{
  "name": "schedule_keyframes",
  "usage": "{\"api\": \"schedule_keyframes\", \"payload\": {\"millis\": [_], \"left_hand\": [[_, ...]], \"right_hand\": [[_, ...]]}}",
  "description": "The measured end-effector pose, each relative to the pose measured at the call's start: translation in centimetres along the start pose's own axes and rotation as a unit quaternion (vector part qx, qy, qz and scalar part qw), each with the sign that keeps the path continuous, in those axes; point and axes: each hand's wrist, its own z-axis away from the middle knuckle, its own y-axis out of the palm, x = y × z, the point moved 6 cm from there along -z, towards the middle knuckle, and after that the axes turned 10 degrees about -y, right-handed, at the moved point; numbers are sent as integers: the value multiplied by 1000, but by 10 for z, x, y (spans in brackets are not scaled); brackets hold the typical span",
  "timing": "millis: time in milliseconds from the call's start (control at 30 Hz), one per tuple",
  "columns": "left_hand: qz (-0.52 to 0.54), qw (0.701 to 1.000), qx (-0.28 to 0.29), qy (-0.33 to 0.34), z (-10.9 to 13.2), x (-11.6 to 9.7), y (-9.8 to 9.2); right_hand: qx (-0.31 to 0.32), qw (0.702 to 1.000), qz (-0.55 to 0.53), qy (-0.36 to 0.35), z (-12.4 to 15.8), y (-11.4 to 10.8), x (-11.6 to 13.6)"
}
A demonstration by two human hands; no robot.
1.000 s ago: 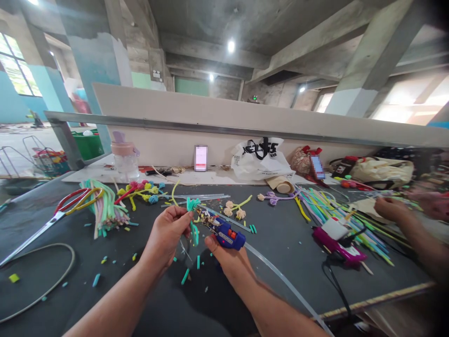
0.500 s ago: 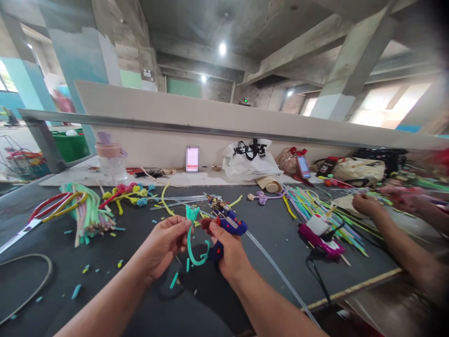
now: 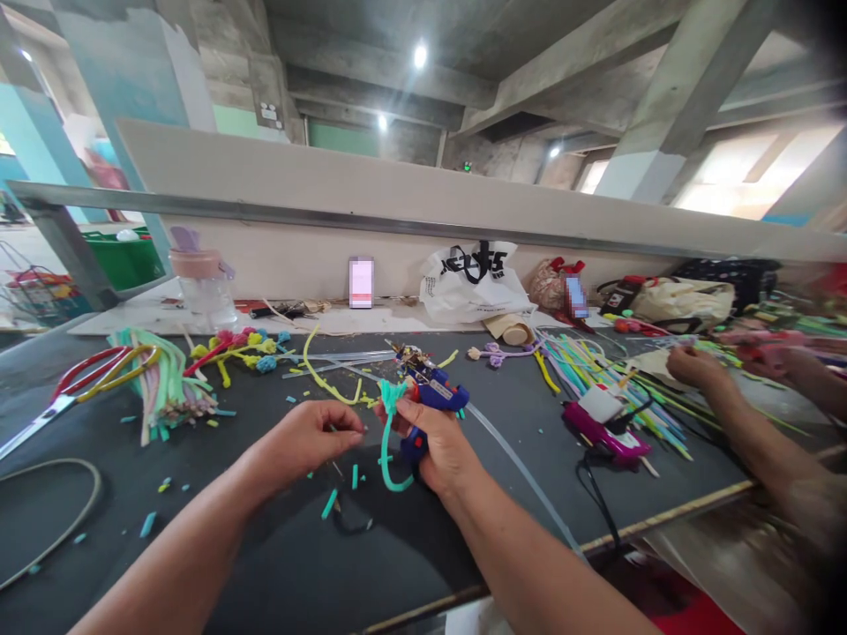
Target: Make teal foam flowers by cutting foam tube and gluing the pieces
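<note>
My right hand (image 3: 433, 437) is wrapped round a blue hot glue gun (image 3: 446, 397). Its thumb and finger also pinch a teal pipe cleaner piece (image 3: 390, 397), bunched at the top with one long stem curving down. Just left of it is my left hand (image 3: 324, 432), its fingertips pressed together; anything between them is too small or hidden to make out. Under the hands lie short teal offcuts (image 3: 329, 504). A yellow pipe cleaner (image 3: 318, 375) curves across the table behind my left hand.
Scissors (image 3: 99, 379) rest against a pastel pipe cleaner bundle (image 3: 165, 388) at left, near a bottle (image 3: 202, 291). A phone (image 3: 361, 284) and white bag (image 3: 469, 287) stand at the back. Rightward are a magenta power strip (image 3: 609, 432), loose pipe cleaners (image 3: 588, 370) and another person's hand (image 3: 692, 362).
The teal piece has passed from my left fingers to my right thumb and finger. My left hand has let go of it and sits apart. The view has tilted slightly downward.
</note>
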Motion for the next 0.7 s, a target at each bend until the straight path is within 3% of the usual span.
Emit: {"api": "schedule_keyframes", "payload": {"millis": [67,167,233,333,467,567,633,700], "left_hand": [[-157,988,-11,2,3,2,-6],[-329,944,5,-12,9,7,-2],[-377,926,5,-17,12,10,3],[-387,922,32,-6,13,13,12],[-308,950,37,39,14,3,8],[-138,988,59,20,16,-7,-1],[-12,997,72,0,17,-12,-5],[77,996,42,14,18,-18,-12]], "right_hand": [[-4,1000,-9,11,-2,0,2],[3,999,-5,35,0,1,0],[14,999,4,49,3,3,-2],[19,998,8,62,6,3,-5],[29,997,1,72,7,3,-7],[30,997,-1,72,8,5,-8],[25,997,-1,76,9,6,-8],[21,996,1,82,10,8,-9]]}}
